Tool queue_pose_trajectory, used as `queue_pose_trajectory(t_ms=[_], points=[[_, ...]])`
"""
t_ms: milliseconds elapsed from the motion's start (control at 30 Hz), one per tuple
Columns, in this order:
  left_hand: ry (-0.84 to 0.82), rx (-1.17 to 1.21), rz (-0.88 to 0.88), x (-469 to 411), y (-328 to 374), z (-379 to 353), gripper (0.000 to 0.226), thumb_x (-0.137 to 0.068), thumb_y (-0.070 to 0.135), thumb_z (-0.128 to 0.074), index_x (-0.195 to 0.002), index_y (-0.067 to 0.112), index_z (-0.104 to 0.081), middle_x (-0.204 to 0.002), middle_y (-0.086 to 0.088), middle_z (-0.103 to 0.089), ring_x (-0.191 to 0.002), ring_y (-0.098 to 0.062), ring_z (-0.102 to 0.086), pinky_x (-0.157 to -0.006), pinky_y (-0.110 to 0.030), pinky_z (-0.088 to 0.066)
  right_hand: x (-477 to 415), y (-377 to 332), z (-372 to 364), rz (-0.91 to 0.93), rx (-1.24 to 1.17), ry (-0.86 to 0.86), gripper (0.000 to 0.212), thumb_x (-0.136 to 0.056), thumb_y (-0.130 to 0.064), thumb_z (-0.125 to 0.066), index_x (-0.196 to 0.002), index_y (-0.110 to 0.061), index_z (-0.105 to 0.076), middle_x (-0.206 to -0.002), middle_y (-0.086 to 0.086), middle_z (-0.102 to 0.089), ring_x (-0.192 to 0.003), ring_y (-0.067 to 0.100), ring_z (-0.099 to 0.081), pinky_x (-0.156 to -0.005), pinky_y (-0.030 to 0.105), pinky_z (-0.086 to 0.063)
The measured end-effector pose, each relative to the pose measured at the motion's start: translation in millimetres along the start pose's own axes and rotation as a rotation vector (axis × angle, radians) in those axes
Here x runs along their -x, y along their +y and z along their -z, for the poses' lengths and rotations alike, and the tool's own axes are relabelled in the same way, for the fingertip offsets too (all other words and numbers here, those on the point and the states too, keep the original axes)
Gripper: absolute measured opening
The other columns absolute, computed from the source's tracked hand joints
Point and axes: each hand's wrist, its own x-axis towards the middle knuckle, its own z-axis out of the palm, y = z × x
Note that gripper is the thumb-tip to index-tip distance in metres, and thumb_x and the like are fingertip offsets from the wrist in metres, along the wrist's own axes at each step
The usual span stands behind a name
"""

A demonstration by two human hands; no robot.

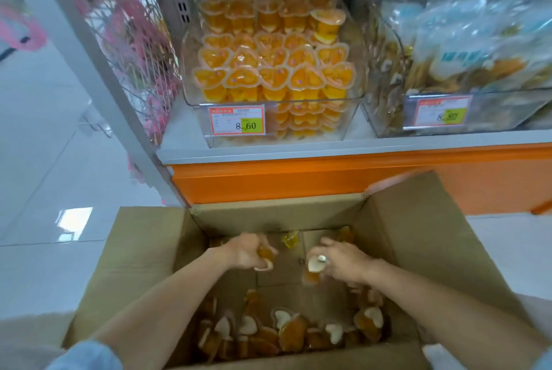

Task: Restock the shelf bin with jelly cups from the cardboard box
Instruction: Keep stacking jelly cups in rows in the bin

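An open cardboard box [143,247] stands on the floor below the shelf. Both my hands reach into it. My left hand [243,250] grips an orange heart-shaped jelly cup [265,259]. A second jelly cup [313,269] is held in my right hand [343,262], its white base turned up. Several loose jelly cups [286,330] lie at the near end of the box, and two more sit at its far end [291,239]. Above, the clear shelf bin [191,100] holds stacked rows of orange jelly cups [274,70].
A price tag reading 8.60 [237,120] hangs on the bin's front. To the right stands another clear bin [385,118] of bagged snacks. The shelf has an orange base [298,178]. A wire rack with pink items [134,49] hangs at the left, over glossy white floor tiles [44,160].
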Motion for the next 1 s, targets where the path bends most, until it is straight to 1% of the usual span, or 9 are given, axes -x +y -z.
queue_pose_trajectory(t_ms=[100, 167, 233, 333, 433, 533, 700, 833, 1000], points=[[0.109, 0.0, -0.085, 41.0, 16.8, 44.5, 0.034, -0.082, 0.026, -0.068, -0.113, 0.022, -0.055, -0.125, 0.002, -0.061, -0.113, -0.015, -0.056, -0.101, -0.036, -0.043, 29.6, -24.0, 61.7, 0.051, -0.028, 0.088, 0.042, -0.088, -0.029, -0.063, -0.126, -0.04, -0.049, -0.14, 0.002, -0.04, -0.126, 0.026, -0.044, -0.1, 0.034, -0.037], [0.2, 0.034, -0.177, 75.4, 35.8, 77.8, 0.033, -0.081, 0.023, -0.07, -0.111, 0.02, -0.056, -0.122, 0.006, -0.061, -0.111, -0.011, -0.056, -0.097, -0.025, -0.042, 56.4, -44.5, 105.8, 0.131, -0.053, 0.156, 0.041, -0.086, -0.028, -0.065, -0.124, -0.036, -0.052, -0.127, -0.006, -0.047, -0.121, 0.018, -0.045, -0.1, 0.034, -0.038], [0.379, -0.01, -0.287, 117.5, 62.2, 108.9, 0.038, -0.077, 0.033, -0.073, -0.109, 0.017, -0.06, -0.107, 0.014, -0.062, -0.091, 0.002, -0.056, -0.077, -0.008, -0.04, 84.9, -64.2, 146.6, 0.21, -0.079, 0.249, 0.041, -0.084, -0.024, -0.068, -0.122, -0.033, -0.055, -0.118, -0.013, -0.05, -0.112, 0.007, -0.046, -0.098, 0.029, -0.038], [0.654, -0.019, -0.414, 172.3, 96.9, 146.5, 0.041, -0.075, 0.037, -0.076, -0.108, 0.017, -0.063, -0.086, 0.016, -0.059, -0.069, 0.001, -0.054, -0.064, -0.008, -0.039, 121.6, -89.6, 199.3, 0.325, -0.215, 0.447, 0.041, -0.082, -0.016, -0.071, -0.118, -0.031, -0.058, -0.115, -0.02, -0.053, -0.089, -0.014, -0.051, -0.084, 0.017, -0.042], [0.868, 0.022, -0.469, 196.9, 120.9, 183.6, 0.037, -0.078, 0.021, -0.074, -0.111, 0.009, -0.061, -0.078, 0.015, -0.051, -0.064, -0.003, -0.051, -0.06, -0.011, -0.041, 142.2, -110.8, 244.1, 0.42, -0.388, 0.612, 0.038, -0.084, -0.009, -0.067, -0.11, -0.034, -0.055, -0.112, -0.018, -0.052, -0.078, -0.004, -0.059, -0.067, 0.023, -0.052], [1.058, -0.009, -0.396, 192.4, 132.7, 221.1, 0.042, -0.079, 0.028, -0.073, -0.114, 0.009, -0.058, -0.094, 0.004, -0.055, -0.076, -0.014, -0.053, -0.069, -0.026, -0.045, 132.2, -120.1, 284.8, 0.392, -0.316, 0.805, 0.038, -0.082, -0.012, -0.07, -0.107, -0.037, -0.056, -0.113, -0.011, -0.056, -0.102, 0.015, -0.057, -0.084, 0.036, -0.052], [1.107, -0.209, -0.186, 148.4, 124.6, 251.7, 0.044, -0.08, 0.032, -0.071, -0.117, 0.014, -0.055, -0.121, -0.004, -0.057, -0.105, -0.024, -0.056, -0.08, -0.032, -0.045, 85.3, -122.2, 319.2, 0.129, -0.011, 0.825, 0.044, -0.081, -0.027, -0.069, -0.122, -0.034, -0.056, -0.125, 0.002, -0.057, -0.114, 0.026, -0.052, -0.092, 0.039, -0.046], [1.099, -0.246, -0.12, 127.7, 117.2, 248.7, 0.04, -0.079, 0.026, -0.072, -0.113, 0.012, -0.055, -0.121, -0.005, -0.056, -0.108, -0.028, -0.054, -0.08, -0.037, -0.046, 63.4, -120.5, 316.9, 0.04, 0.081, 0.8, 0.044, -0.084, -0.033, -0.064, -0.126, -0.038, -0.052, -0.13, 0.002, -0.052, -0.12, 0.028, -0.05, -0.093, 0.039, -0.045], [1.094, -0.104, -0.208, 121.2, 105.6, 245.1, 0.033, -0.077, 0.02, -0.074, -0.102, 0.008, -0.056, -0.114, -0.007, -0.058, -0.104, -0.027, -0.054, -0.083, -0.038, -0.047, 62.9, -114.2, 308.6, 0.022, 0.178, 0.8, 0.046, -0.091, -0.037, -0.056, -0.136, -0.039, -0.043, -0.138, 0.001, -0.048, -0.12, 0.027, -0.052, -0.093, 0.036, -0.043]])
